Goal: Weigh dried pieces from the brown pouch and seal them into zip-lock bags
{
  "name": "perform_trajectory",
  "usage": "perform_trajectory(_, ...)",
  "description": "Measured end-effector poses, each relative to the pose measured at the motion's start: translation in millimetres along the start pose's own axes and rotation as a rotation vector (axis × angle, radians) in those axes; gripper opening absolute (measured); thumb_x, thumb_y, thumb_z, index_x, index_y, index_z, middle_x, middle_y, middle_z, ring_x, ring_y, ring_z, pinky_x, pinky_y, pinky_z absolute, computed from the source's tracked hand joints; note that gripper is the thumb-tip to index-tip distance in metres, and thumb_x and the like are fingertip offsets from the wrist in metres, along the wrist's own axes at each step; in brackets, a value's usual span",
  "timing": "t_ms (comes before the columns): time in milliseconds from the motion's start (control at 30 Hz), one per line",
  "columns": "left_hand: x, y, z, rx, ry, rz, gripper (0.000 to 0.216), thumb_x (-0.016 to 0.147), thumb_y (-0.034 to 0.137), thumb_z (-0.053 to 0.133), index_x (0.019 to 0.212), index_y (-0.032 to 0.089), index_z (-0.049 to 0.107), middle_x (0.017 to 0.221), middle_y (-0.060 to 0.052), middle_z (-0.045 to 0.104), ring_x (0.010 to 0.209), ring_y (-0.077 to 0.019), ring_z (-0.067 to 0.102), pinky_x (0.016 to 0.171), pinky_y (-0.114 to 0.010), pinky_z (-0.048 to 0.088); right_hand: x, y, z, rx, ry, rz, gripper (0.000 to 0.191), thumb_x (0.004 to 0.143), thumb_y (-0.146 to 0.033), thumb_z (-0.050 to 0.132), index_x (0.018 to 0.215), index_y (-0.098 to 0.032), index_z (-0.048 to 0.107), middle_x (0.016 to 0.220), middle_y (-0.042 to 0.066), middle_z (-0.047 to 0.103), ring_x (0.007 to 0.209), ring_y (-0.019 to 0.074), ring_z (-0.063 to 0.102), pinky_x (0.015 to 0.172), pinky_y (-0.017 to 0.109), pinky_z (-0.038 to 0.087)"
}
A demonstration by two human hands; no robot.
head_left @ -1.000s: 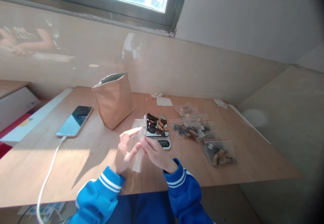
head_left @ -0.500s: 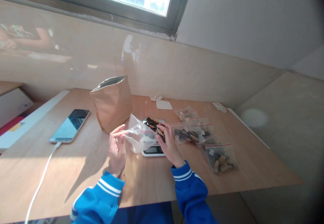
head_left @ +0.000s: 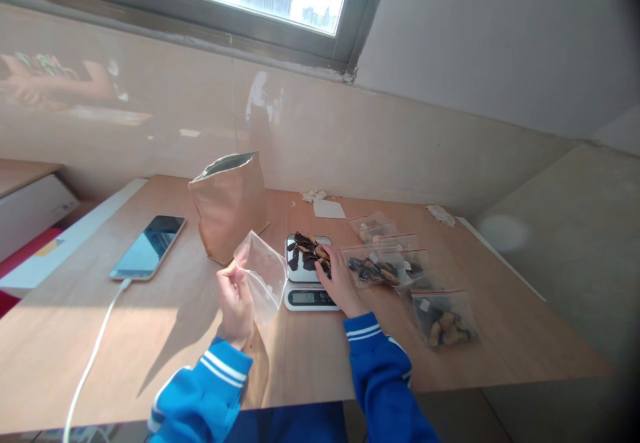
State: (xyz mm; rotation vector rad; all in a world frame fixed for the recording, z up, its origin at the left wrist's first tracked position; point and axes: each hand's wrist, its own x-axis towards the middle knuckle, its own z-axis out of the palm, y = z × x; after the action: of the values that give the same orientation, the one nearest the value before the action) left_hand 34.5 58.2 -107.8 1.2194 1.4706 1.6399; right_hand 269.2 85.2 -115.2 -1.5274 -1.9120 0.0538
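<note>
My left hand [head_left: 237,303] pinches a clear zip bag [head_left: 261,276] by its left side. The bag's mouth gapes toward the digital kitchen scale [head_left: 299,275], just left of it. Dark and tan dried slices [head_left: 306,249], perhaps mushroom, lie in a loose pile on the scale's plate. My right hand [head_left: 341,284] reaches over the plate's right side, its thumb and fingers curled around slices at the pile's edge. Part of the pile is hidden under those fingers. The scale's lit display shows digits too small to read surely.
Several filled zip bags [head_left: 445,323] lie right of the scale. A brown paper pouch [head_left: 230,206] stands open behind the left hand. A phone [head_left: 149,248] with a white cable [head_left: 95,349] rests at left. Near the wall are a white paper slip [head_left: 329,209] and crumpled tissue [head_left: 440,215].
The zip bag has come away from over the scale to the left, and its mouth has opened wider. More of the plate and pile shows. My right hand stays at the slices.
</note>
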Motion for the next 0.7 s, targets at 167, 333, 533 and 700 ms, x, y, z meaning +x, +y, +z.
perform_trajectory(167,-2.5,6.0,4.7,0.000,0.016,-0.011,0.024,0.093,0.050,0.037,0.098,0.027,0.043,0.127,-0.014,0.060,0.120,-0.0264,0.056,0.097,-0.051,0.045,5.7,-0.3,1.3,-0.035,0.037,0.016,0.029,0.090,-0.024,0.044,0.117,-0.018,0.052,0.111,0.014,0.058,0.102,0.0281,0.052,0.090,0.047,0.047)
perform_trajectory(333,-7.0,2.5,7.4,-0.004,-0.107,-0.026,0.026,0.094,0.050,0.034,0.100,0.026,0.040,0.132,-0.014,0.057,0.122,-0.0248,0.055,0.100,-0.049,0.044,8.9,-1.5,0.4,-0.025,0.100,0.062,0.025,0.087,-0.023,0.045,0.111,-0.017,0.053,0.102,0.013,0.059,0.097,0.0275,0.053,0.085,0.043,0.048)
perform_trajectory(533,-7.8,1.7,9.8,-0.003,-0.144,0.009,0.020,0.095,0.047,0.033,0.098,0.028,0.037,0.138,-0.013,0.053,0.129,-0.0237,0.049,0.105,-0.053,0.039,22.5,-11.7,-9.7,0.154,0.238,0.242,0.025,0.085,-0.030,0.048,0.106,-0.018,0.055,0.098,0.012,0.064,0.089,0.0243,0.060,0.078,0.038,0.049)
perform_trajectory(700,-6.8,7.0,9.8,0.015,-0.159,0.016,0.019,0.095,0.046,0.033,0.098,0.028,0.039,0.138,-0.012,0.053,0.129,-0.0228,0.049,0.104,-0.051,0.040,47.3,-67.3,-33.8,0.660,0.185,0.449,0.030,0.084,-0.041,0.053,0.102,-0.017,0.058,0.078,0.005,0.065,0.057,0.0129,0.054,0.050,0.025,0.043)
